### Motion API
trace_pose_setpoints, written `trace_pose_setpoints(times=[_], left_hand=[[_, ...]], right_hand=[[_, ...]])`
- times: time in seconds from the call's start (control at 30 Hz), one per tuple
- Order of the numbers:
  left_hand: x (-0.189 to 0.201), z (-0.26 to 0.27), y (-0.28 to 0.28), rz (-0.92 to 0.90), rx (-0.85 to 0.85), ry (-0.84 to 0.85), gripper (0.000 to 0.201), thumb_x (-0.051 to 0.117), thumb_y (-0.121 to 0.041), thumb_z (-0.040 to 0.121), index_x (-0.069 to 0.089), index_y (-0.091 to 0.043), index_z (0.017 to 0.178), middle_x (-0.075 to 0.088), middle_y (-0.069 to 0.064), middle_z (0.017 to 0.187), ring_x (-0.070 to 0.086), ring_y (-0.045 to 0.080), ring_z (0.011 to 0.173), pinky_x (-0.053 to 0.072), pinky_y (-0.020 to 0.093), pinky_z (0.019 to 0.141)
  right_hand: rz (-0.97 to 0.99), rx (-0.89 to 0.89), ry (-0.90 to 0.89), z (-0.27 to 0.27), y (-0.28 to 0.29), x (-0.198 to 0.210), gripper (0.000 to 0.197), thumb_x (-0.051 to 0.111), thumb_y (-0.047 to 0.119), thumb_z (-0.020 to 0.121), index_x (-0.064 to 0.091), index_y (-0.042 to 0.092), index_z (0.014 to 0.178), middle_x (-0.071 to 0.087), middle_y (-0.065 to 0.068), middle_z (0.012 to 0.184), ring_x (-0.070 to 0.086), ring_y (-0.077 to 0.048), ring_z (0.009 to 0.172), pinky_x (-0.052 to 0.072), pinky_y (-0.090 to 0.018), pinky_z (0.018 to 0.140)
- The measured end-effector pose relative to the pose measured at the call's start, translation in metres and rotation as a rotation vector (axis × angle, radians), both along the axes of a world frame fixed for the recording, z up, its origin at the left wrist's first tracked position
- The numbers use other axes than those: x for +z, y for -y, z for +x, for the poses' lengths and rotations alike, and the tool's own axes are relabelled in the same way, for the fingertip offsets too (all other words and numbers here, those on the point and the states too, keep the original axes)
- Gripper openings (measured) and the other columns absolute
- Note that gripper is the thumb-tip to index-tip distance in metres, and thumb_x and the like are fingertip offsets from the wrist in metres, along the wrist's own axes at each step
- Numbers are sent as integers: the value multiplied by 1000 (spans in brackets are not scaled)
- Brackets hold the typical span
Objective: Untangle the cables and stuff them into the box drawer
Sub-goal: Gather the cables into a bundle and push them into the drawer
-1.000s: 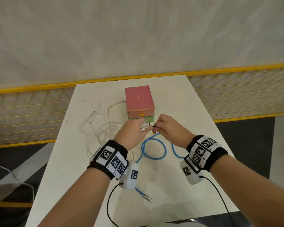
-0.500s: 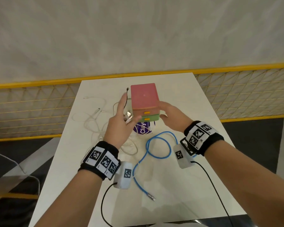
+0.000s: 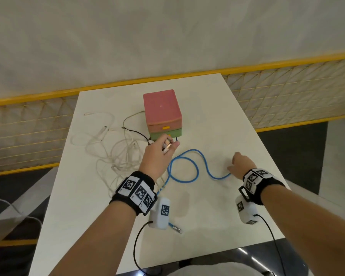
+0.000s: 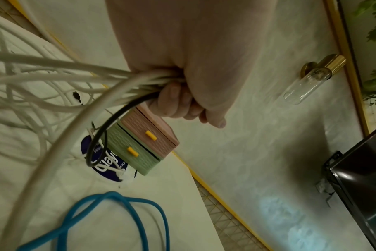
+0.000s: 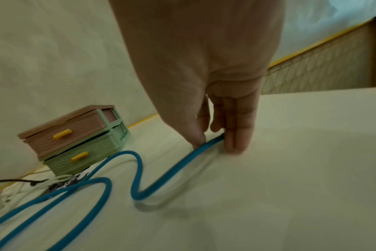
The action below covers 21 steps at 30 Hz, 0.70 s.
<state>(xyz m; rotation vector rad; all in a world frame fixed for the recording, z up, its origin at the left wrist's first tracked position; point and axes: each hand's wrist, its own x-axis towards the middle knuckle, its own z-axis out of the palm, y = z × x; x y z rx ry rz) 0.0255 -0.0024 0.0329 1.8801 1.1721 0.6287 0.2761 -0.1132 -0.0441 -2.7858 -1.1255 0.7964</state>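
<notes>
A small box (image 3: 162, 108) with a pink top drawer and a green lower drawer (image 4: 131, 152), both with yellow handles, stands mid-table. My left hand (image 3: 167, 146) hovers just in front of it and grips a bundle of white cables (image 4: 75, 74) plus a black cable (image 4: 110, 122), metal plugs poking out of the fist. The white tangle (image 3: 118, 154) trails left. A blue cable (image 3: 184, 170) loops across the table; my right hand (image 5: 215, 141) pinches its far end against the tabletop at the right.
The white table (image 3: 217, 120) ends at a yellow-railed mesh fence behind and on both sides. A round blue "Clay" label (image 4: 106, 161) lies under the box's front. The blue cable's other plug (image 3: 176, 229) rests near the front edge by my left wrist.
My right hand left the box and came right and nearer, onto the blue cable's end. My left hand, raised beside the box before, dropped in front of it with the bundle.
</notes>
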Motion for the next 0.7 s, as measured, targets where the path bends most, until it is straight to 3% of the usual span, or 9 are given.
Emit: trace_pose_setpoints(times=[0.07, 0.17, 0.23, 0.37, 0.47, 0.53, 0.6, 0.7], left_hand=[[-1, 4, 2, -20, -14, 0, 20, 61, -41, 91, 59, -21, 89, 61, 12, 88, 53, 20, 74, 43, 25, 67], [0, 6, 5, -23, -24, -3, 20, 61, -41, 91, 58, -22, 89, 62, 14, 92, 49, 15, 71, 40, 17, 62], [2, 6, 3, -13, -16, 5, 20, 61, -40, 92, 58, -20, 89, 62, 17, 91, 47, 14, 70, 38, 14, 59], [7, 7, 0, -11, 2, 68, 18, 64, -36, 90, 57, -20, 87, 63, 18, 90, 46, 9, 67, 37, 10, 59], [12, 10, -2, -73, 27, 136, 19, 67, -35, 88, 63, -19, 98, 65, 7, 99, 56, 9, 83, 40, 8, 71], [13, 13, -4, -134, 35, 190, 29, 69, -43, 85, 64, -24, 106, 66, -4, 105, 60, 13, 99, 47, 22, 86], [18, 17, -2, -173, 34, 255, 22, 69, -44, 85, 64, -30, 101, 68, -8, 98, 64, 9, 91, 52, 29, 82], [32, 18, 1, -143, 44, 381, 13, 67, -36, 88, 65, -24, 92, 70, -5, 85, 65, 7, 76, 53, 24, 70]], right_hand=[[81, -61, -16, -4, -1, -3, 31, 59, 6, 84, 47, 2, 112, 53, -22, 118, 57, -38, 99, 46, -37, 80], [382, -139, -102, -13, -1, -6, 26, 58, -6, 80, 46, 4, 101, 48, -22, 115, 51, -30, 81, 39, -30, 74], [600, -167, -185, -22, -5, 1, 31, 66, -3, 77, 44, 10, 93, 56, -19, 106, 57, -30, 81, 40, -29, 72], [849, -138, -461, -51, -23, 31, 33, 73, -2, 74, 51, 12, 94, 62, -4, 83, 61, -17, 71, 48, -28, 74], [950, -73, -599, -74, -36, 57, 27, 72, -1, 76, 57, 14, 93, 63, -2, 83, 64, -20, 73, 51, -17, 68], [982, 3, -656, -90, -42, 72, 21, 70, 0, 78, 60, 9, 94, 64, -4, 85, 66, -22, 75, 51, -14, 67], [997, 93, -700, -104, -45, 86, 17, 68, 2, 81, 61, 7, 96, 68, -11, 88, 70, -23, 79, 54, -22, 73], [1004, 175, -723, -117, -47, 96, 8, 63, 7, 87, 61, 8, 95, 68, -12, 82, 68, -20, 69, 54, -27, 69]])
